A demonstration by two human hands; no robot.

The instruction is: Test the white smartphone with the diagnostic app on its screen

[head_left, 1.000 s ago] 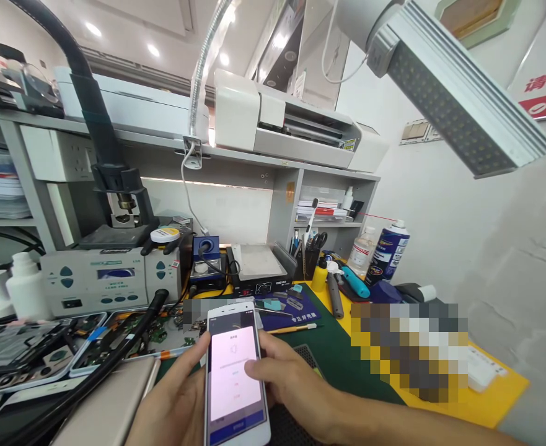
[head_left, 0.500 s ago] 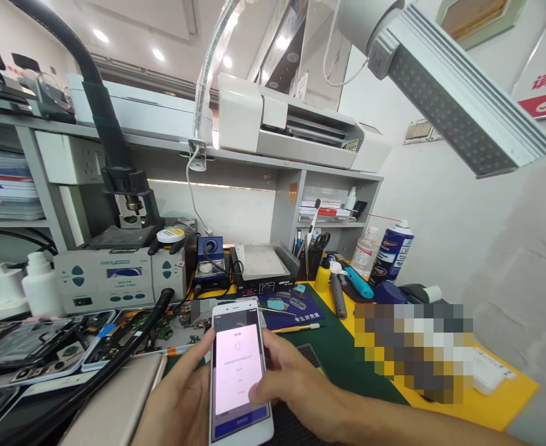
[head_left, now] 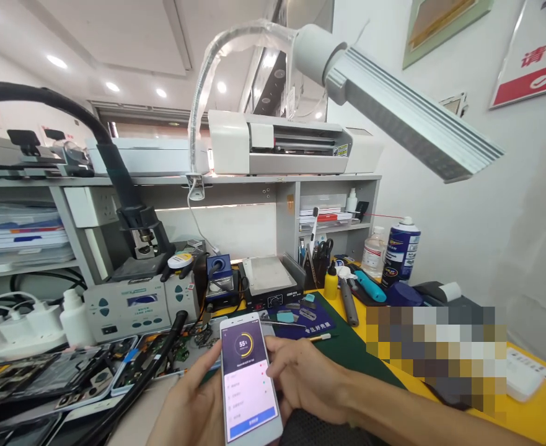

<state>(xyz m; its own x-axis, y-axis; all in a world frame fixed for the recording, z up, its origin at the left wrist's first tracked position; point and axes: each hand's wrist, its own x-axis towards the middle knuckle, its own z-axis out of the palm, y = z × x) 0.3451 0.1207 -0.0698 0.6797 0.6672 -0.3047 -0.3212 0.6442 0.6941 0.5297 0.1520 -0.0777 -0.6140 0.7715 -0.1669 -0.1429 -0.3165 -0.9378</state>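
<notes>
A white smartphone (head_left: 249, 384) is held upright at the bottom middle, its lit screen facing me. On it, a dark top area shows a yellow ring with "55", above a white list and a blue button. My left hand (head_left: 193, 390) is closed around the phone's left side, thumb along the edge. My right hand (head_left: 307, 375) grips the right side with bent fingers, its thumb at the screen's right edge. The fingers behind the phone are hidden. Beneath lies a green mat (head_left: 361, 359).
At left are a grey hot-air station (head_left: 137, 303), a black hose (head_left: 147, 378) and trays of phone parts (head_left: 161, 353). A heating plate (head_left: 273, 279) stands behind the phone. At right are a yellow bottle (head_left: 331, 285), a spray can (head_left: 400, 254) and a blurred patch. A lamp (head_left: 412, 111) hangs above.
The screen has switched from a white pop-up to the ring and list. My right thumb has moved from the lower screen up to its right edge. The camera view has tilted.
</notes>
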